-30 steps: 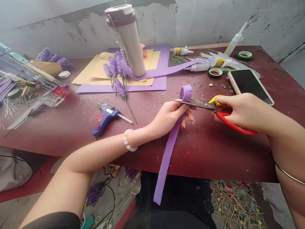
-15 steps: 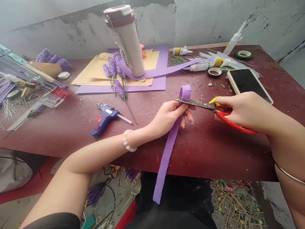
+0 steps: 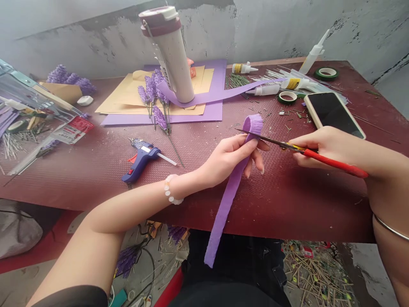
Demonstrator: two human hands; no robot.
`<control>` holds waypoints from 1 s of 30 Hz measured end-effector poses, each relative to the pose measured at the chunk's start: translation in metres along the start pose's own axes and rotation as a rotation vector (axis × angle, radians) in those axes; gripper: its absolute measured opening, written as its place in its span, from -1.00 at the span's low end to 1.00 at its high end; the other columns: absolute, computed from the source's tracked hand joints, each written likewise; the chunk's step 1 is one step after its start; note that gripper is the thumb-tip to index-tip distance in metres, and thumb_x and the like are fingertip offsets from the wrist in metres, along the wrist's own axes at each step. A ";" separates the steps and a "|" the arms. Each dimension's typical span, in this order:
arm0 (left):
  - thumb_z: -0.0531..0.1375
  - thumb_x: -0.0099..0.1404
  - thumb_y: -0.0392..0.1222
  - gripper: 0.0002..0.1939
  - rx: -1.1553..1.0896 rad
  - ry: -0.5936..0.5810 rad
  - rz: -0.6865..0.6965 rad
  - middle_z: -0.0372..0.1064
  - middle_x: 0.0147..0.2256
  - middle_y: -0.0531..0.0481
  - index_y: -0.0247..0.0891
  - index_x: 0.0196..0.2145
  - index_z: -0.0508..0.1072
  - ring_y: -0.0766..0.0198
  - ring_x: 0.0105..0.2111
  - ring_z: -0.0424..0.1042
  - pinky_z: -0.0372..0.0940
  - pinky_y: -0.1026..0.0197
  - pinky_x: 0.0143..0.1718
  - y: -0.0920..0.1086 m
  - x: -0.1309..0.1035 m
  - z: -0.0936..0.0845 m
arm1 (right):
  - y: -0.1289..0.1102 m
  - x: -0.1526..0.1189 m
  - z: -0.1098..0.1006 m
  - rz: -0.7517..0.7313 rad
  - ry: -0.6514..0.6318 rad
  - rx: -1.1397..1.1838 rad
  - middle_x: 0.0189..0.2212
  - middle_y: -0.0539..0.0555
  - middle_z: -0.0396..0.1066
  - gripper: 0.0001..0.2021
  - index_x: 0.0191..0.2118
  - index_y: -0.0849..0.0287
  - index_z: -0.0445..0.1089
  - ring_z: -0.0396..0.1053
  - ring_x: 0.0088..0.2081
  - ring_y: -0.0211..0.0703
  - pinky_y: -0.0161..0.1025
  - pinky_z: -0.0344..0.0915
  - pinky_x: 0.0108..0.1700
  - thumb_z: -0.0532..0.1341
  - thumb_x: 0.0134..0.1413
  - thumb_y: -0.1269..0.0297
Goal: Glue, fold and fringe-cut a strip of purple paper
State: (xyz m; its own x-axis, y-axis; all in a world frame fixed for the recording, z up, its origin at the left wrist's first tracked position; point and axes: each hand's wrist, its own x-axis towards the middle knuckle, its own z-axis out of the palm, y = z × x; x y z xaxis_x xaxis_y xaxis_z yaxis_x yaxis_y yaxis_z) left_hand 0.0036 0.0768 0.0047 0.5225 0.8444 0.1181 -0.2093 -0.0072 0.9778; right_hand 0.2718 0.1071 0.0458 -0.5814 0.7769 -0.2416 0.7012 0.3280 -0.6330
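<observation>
My left hand [image 3: 236, 155] pinches a purple crepe paper strip [image 3: 223, 213] between thumb and fingers. The strip's upper end curls over in a loop with a finely cut edge, and its long tail hangs past the table's front edge. My right hand [image 3: 322, 147] grips scissors [image 3: 332, 163] with red and yellow handles. Their blades lie across the curled part of the strip, just above my left thumb; whether they are closed on the paper I cannot tell. A blue glue gun [image 3: 140, 160] lies on the table left of my left hand.
A white tumbler [image 3: 175, 59] stands on tan and purple paper sheets [image 3: 212, 113], beside purple flower sprigs [image 3: 159, 117]. At the right are a phone [image 3: 334, 115], green tape rolls [image 3: 326, 73] and glue bottles [image 3: 266, 90]. A clear container [image 3: 35, 91] is at the left.
My right hand has shifted slightly right and turned the scissors, so the handles look closer together. My left hand and the curled strip end have moved a little right.
</observation>
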 end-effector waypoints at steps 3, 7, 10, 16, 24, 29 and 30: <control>0.30 0.54 0.23 -0.52 0.016 -0.008 0.002 0.59 -0.41 -0.04 -0.33 -0.13 0.60 0.39 -0.57 0.44 0.37 0.29 -0.48 0.001 -0.002 0.001 | -0.007 -0.002 -0.002 0.024 -0.036 0.037 -0.59 -0.07 0.02 -0.61 -0.54 0.02 0.09 -0.06 -0.49 -0.20 -0.09 -0.05 -0.43 0.28 0.08 0.02; 0.28 0.56 0.22 -0.51 0.026 -0.013 -0.005 0.60 -0.40 -0.05 -0.35 -0.10 0.62 0.38 -0.57 0.45 0.36 0.29 -0.48 0.001 -0.001 0.000 | -0.005 -0.002 -0.002 0.045 -0.044 0.041 -0.57 -0.08 0.02 -0.61 -0.53 0.02 0.09 -0.06 -0.47 -0.20 -0.09 -0.05 -0.40 0.27 0.09 -0.01; 0.27 0.57 0.20 -0.53 0.029 -0.015 -0.016 0.60 -0.40 -0.04 -0.35 -0.10 0.62 0.38 -0.57 0.45 0.35 0.29 -0.48 0.000 -0.001 -0.001 | 0.002 0.000 0.000 0.049 -0.056 0.035 -0.56 -0.10 0.00 -0.60 -0.53 0.01 0.10 -0.06 -0.47 -0.21 -0.12 -0.03 -0.40 0.27 0.06 -0.06; 0.29 0.57 0.17 -0.54 -0.019 -0.053 0.031 0.57 -0.43 0.00 -0.36 -0.15 0.61 0.42 -0.60 0.41 0.34 0.32 -0.49 0.000 0.000 0.000 | 0.007 0.000 -0.001 0.035 -0.065 0.042 -0.56 -0.11 -0.02 -0.57 -0.53 0.01 0.09 -0.07 -0.48 -0.21 -0.14 -0.04 -0.41 0.28 0.07 -0.09; 0.27 0.59 0.18 -0.53 0.002 -0.040 0.018 0.59 -0.41 -0.03 -0.36 -0.12 0.63 0.43 -0.60 0.42 0.34 0.32 -0.50 -0.001 0.000 -0.001 | -0.005 -0.004 -0.004 0.052 -0.067 0.051 -0.55 -0.08 0.02 -0.64 -0.51 0.02 0.07 -0.08 -0.44 -0.20 -0.07 -0.09 -0.39 0.26 0.11 0.07; 0.27 0.59 0.19 -0.51 -0.005 -0.050 0.023 0.57 -0.43 -0.01 -0.37 -0.12 0.62 0.43 -0.60 0.41 0.34 0.32 -0.50 0.000 0.001 0.000 | 0.005 -0.002 -0.002 0.025 -0.062 0.049 -0.56 -0.07 -0.01 -0.60 -0.51 0.02 0.05 -0.10 -0.47 -0.20 -0.08 -0.08 -0.42 0.27 0.10 0.00; 0.27 0.58 0.20 -0.51 -0.006 -0.051 0.022 0.56 -0.43 0.00 -0.38 -0.12 0.62 0.43 -0.60 0.41 0.34 0.32 -0.50 0.000 0.001 0.000 | 0.008 -0.001 -0.001 0.012 -0.065 0.050 -0.57 -0.08 -0.02 -0.58 -0.51 0.01 0.05 -0.11 -0.48 -0.20 -0.09 -0.08 -0.44 0.28 0.09 -0.03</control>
State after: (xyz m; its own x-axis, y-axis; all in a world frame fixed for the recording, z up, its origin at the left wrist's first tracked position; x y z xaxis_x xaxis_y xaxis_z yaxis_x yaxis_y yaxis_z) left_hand 0.0039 0.0773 0.0048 0.5593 0.8156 0.1483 -0.2261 -0.0221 0.9739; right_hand 0.2785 0.1099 0.0418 -0.6000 0.7435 -0.2954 0.6877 0.2908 -0.6652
